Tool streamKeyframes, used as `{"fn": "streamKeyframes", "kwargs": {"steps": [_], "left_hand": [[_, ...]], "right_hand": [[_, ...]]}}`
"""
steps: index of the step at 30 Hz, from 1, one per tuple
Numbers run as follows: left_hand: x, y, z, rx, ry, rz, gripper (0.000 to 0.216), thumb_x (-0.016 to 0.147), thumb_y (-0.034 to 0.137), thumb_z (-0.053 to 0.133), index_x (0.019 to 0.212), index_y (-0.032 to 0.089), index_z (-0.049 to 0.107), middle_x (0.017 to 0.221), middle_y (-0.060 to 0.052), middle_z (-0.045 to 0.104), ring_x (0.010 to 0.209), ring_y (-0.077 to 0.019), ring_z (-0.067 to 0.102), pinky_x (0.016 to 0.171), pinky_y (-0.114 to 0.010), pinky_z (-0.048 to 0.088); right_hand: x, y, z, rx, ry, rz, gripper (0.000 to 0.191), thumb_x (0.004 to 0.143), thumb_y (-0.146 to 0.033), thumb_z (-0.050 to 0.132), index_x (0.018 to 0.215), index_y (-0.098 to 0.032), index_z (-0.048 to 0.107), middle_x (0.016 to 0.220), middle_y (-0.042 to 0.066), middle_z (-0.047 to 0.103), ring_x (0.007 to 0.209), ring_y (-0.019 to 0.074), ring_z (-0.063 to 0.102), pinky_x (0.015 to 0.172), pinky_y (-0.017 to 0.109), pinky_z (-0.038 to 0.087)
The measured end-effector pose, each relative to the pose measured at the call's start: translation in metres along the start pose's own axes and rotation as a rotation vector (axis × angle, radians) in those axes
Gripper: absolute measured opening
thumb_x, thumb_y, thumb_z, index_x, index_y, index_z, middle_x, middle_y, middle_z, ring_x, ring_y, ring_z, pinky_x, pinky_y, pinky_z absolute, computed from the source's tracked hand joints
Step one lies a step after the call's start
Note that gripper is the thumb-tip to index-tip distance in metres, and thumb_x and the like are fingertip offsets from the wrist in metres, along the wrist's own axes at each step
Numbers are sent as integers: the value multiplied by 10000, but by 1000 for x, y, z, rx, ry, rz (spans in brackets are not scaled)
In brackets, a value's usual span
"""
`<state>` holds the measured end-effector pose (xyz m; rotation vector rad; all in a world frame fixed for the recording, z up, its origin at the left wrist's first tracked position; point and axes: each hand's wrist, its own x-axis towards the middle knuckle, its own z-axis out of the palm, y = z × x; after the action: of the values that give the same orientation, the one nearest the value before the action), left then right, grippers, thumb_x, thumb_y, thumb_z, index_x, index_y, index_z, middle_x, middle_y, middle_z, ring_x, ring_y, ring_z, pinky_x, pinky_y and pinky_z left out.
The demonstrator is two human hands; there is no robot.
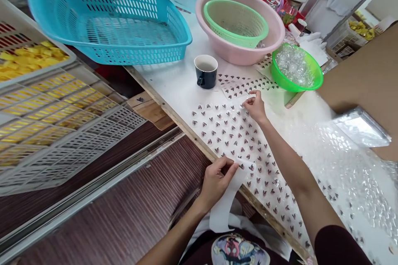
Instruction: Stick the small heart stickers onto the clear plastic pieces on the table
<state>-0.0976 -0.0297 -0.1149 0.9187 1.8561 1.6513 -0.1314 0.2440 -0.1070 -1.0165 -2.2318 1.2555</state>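
Note:
My left hand (219,178) pinches a white strip of sticker backing paper (222,211) at the table's front edge. The strip's upper end carries a few small dark printed motifs, and its lower part hangs toward my lap. My right hand (256,107) is farther up the table, thumb and forefinger pinched together; whatever lies between them is too small to make out. Below it spread rows of small dark motifs (239,134), some with clear glossy pieces over them. Just beyond the right hand lie printed sheets (236,90) with similar motifs.
A dark mug (206,78) stands near the sheets. Behind are a blue basket (124,51), a pink basin (230,56) and a green bowl (284,78) of clear pieces. More clear pieces (360,178) cover the right side. Yellow pieces fill a crate (93,103) at left.

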Motion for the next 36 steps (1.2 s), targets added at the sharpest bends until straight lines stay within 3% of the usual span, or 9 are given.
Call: {"fn": "streamKeyframes", "kwargs": {"steps": [5,9,11,14,16,20,26,32,36], "left_hand": [[0,-2,1,14,-1,14,267,922,359,594,721,187,629,684,-24,654,628,-149,585,614,-248,456],[0,-2,1,21,7,20,255,916,338,602,713,186,629,662,-16,638,614,-145,573,602,-245,441],[0,-2,1,21,5,19,254,915,338,601,714,185,630,657,-17,634,609,-146,570,595,-246,437],[0,-1,1,17,-3,13,265,919,358,593,722,186,631,668,-27,641,619,-152,576,591,-251,444],[0,-1,1,17,-7,7,274,923,372,585,726,186,631,671,-31,644,624,-156,580,593,-253,450],[0,-1,1,22,-6,8,276,923,371,584,725,185,632,672,-29,641,624,-155,581,604,-254,457],[0,-1,1,13,-6,15,275,924,361,591,716,185,628,666,-20,631,628,-152,585,604,-250,448],[0,-3,1,10,-11,-2,259,919,344,595,717,184,621,666,-18,620,619,-149,565,603,-250,435],[0,-4,1,-13,-6,-10,249,915,330,603,719,178,625,671,-14,628,624,-143,566,609,-243,432]], "right_hand": [[-5,0,6,-250,-15,-116,457,766,-100,502,1195,-224,405,795,-34,579,745,159,577,842,358,426],[-5,-8,8,-469,62,-195,414,766,-95,541,1158,-207,465,1099,84,596,995,220,576,949,428,357],[-2,-11,7,-468,86,-186,283,798,-152,567,1072,-203,520,1162,106,587,1041,237,563,947,426,361],[4,-15,8,-345,48,-110,69,864,-259,538,893,-206,571,1044,69,641,878,194,585,904,390,401],[9,-16,9,-236,-5,-50,92,860,-272,535,817,-206,581,925,37,665,782,169,582,845,352,432],[18,-19,13,-148,-82,28,61,799,-231,580,753,-202,608,812,16,674,775,177,604,764,315,461],[20,-22,23,-365,-100,19,102,800,-150,555,712,-199,573,790,17,658,806,195,614,932,406,387],[17,-29,27,-556,-66,-52,123,814,-137,580,910,-211,559,791,15,638,802,219,598,955,466,340],[10,-32,21,-539,-60,-47,78,858,-177,552,793,-202,588,882,58,651,926,237,600,970,466,347]]}}
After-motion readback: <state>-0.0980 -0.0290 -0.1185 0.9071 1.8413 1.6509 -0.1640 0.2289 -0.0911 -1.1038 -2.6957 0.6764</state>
